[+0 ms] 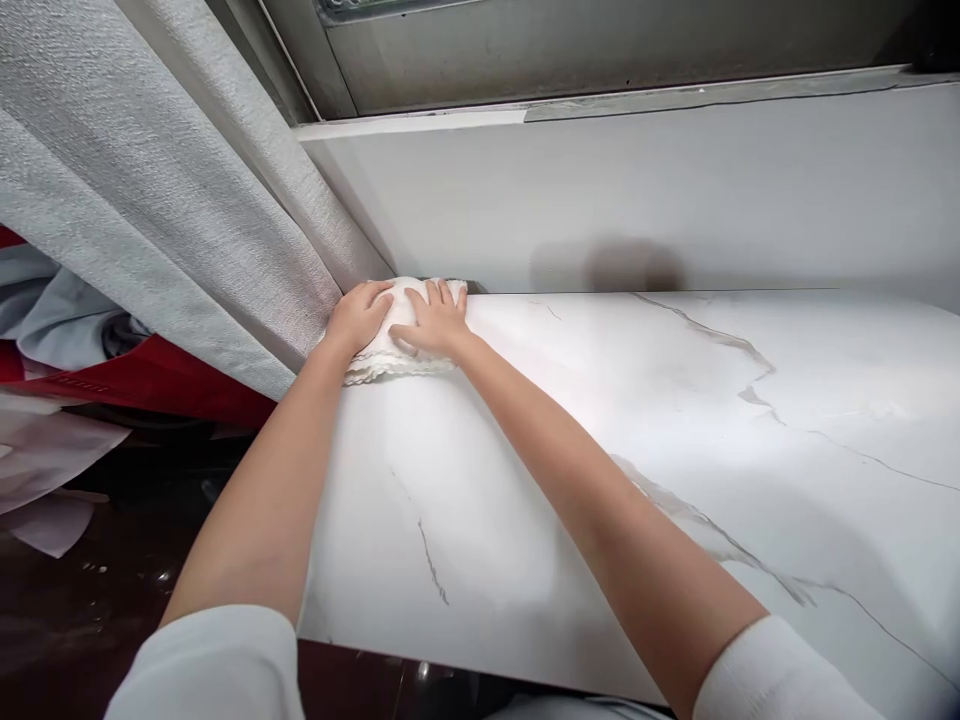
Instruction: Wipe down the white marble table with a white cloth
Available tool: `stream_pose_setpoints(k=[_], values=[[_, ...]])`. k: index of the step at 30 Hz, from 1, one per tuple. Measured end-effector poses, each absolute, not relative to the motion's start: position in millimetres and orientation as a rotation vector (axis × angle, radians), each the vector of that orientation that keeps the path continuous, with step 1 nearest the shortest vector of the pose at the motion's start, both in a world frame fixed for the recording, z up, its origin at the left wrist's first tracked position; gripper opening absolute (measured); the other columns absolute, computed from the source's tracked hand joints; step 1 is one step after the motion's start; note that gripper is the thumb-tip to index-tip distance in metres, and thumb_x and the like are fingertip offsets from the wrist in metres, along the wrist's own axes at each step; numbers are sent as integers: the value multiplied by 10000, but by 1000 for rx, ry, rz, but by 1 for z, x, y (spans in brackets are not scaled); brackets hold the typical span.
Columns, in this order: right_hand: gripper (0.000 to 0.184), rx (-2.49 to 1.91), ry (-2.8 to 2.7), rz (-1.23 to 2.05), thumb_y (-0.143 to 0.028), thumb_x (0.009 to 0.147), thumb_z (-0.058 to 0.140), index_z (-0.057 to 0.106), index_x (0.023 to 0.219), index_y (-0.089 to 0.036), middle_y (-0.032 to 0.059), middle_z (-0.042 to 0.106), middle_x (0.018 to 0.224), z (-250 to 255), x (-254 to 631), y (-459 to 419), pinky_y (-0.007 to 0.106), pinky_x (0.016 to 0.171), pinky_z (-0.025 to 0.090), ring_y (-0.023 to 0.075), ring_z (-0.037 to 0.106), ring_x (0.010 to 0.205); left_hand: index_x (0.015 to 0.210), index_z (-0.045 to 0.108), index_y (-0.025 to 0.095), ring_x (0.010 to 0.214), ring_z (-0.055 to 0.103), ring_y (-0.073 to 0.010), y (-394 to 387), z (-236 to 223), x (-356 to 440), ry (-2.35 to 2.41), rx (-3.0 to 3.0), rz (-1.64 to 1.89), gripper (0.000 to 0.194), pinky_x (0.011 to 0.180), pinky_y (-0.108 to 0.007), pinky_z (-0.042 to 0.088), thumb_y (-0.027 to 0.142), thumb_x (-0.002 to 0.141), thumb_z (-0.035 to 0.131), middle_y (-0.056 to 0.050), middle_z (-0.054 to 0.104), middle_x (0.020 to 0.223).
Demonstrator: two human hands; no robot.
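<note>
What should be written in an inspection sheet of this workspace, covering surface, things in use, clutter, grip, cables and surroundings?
Surface: white tabletop with grey marble-like veins; smooth and bright.
Things in use: white cloth, layered, with a wavy near edge, at the tabletop's far left corner.
Clutter: red item and pale fabric left of the tabletop; exact kind cannot be told.
Grip: left hand and right hand both lie on the cloth, side by side.
Cables: nothing seen.
Surroundings: pale curtain at left, light wall panel behind, metal frame above it, dark floor.
</note>
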State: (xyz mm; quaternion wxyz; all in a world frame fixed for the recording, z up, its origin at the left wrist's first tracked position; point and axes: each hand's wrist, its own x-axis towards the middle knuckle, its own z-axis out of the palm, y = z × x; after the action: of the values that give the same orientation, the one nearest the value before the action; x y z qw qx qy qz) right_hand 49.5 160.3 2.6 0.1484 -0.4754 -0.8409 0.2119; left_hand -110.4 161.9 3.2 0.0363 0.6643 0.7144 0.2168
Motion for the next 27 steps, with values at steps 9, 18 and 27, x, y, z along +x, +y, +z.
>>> stream_pose_setpoints(k=[9, 18, 27], values=[[775, -1333, -2429, 491, -551, 915, 449, 270, 1554, -152, 208, 127, 1628, -5, 50, 132, 597, 1166, -70, 364, -17, 1509, 1315, 577, 214, 1305, 506, -276, 142, 2, -108, 2226, 2097, 581, 506, 1114, -441, 370, 350, 896, 330, -68, 586, 1390], [773, -1274, -2458, 383, -571, 940, 424, 277, 1551, -119, 257, 157, 1607, -4, 58, 57, 629, 1156, -32, 402, 28, 1500, 1264, 565, 208, 1289, 507, -260, 72, -1, -111, 2122, 2268, 574, 477, 1141, -432, 327, 388, 908, 304, -79, 602, 1353], [767, -1115, -2458, 378, -551, 948, 429, 301, 1528, -66, 308, 180, 1579, -4, 75, -36, 666, 1147, 6, 430, 84, 1486, 1320, 519, 188, 1317, 494, -304, -32, 2, -103, 2138, 2286, 538, 523, 1158, -516, 295, 442, 931, 278, -141, 578, 1371]])
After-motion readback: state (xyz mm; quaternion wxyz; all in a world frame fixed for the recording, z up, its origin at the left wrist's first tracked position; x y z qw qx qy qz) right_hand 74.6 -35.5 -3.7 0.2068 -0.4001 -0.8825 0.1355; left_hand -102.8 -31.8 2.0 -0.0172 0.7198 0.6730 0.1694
